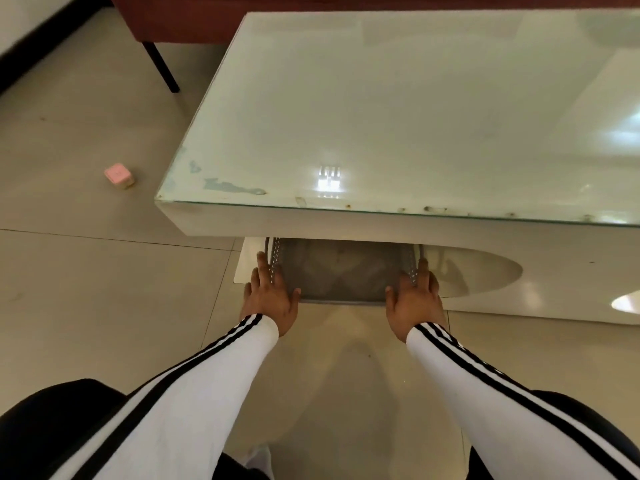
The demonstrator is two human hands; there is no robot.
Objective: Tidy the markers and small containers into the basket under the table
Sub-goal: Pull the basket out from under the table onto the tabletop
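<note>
Basket (pixel 343 275) sits dead btw your hands, down on the table's white lower base (pixel 485 282). Its far part is tucked under the table (pixel 381 116) front edge, so only the near part shows.

Your left hand (pixel 270 296) lies along its left wall and your right hand (pixel 414 299) along its right wall. Both have fingers straight, pointing away from you and flat vs. the outside of the walls, w/ thumbs spread inward toward the near corners. Nothing looks hooked over the rim, so I'd call it a two-sided press, not a wrapped grip. Neither hand holds anything else.

Key relation: the basket is centred, equally close to both hands, and the only free line of travel runs straight toward you or away. Its front-to-back length can't be judged, since the rear is hidden. Keep pressure even on both sides, else it'll prob. skew against the table edge.

Looks: grey perforated metal w/ rows of small holes up the side walls and a thin rim; prob. light and rigid. The inside is dim, so contents can't be made out.

No markers are in view on the table top. One small pink container (pixel 118 174) sits on the floor well out to the left of your left hand and a bit farther from you. Your left hand is nearer if it belongs w/ the rest.
</note>
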